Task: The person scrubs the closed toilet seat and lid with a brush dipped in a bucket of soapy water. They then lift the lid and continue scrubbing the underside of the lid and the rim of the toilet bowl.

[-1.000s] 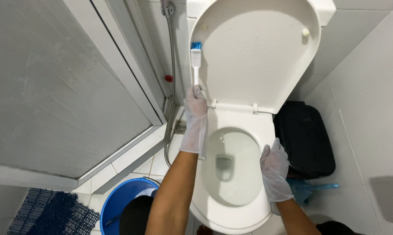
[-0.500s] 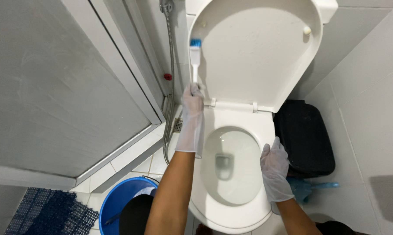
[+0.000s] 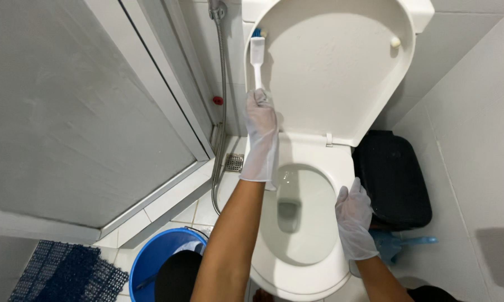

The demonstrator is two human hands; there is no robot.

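Two gloved hands work over one white toilet [image 3: 305, 263], whose single lid [image 3: 341, 67] stands raised against the tank. The left hand [image 3: 261, 131], in a thin clear glove, is clenched around the handle of one small white brush [image 3: 257, 56]; the brush points up and its blue-bristled head sits against the upper left edge of the raised lid, near one of the two small pale bumpers visible on the lid's underside. The right hand [image 3: 354, 218], also gloved, holds nothing: its fingers are spread and loose, resting at the right side of the toilet rim beside the bowl. Inside the bowl there is a pool of water with one dark drain opening. To the right of the toilet, against the tiled wall, stands one black bin [image 3: 394, 179], and just below it lies something blue, partly hidden. On the left, one metal shower hose [image 3: 224, 89] hangs down beside the frame of a grey frosted shower door [image 3: 79, 106], with one square floor drain [image 3: 234, 162] at its foot. One blue bucket [image 3: 151, 260] and one dark blue mat [image 3: 62, 277] lie on the floor at the lower left.
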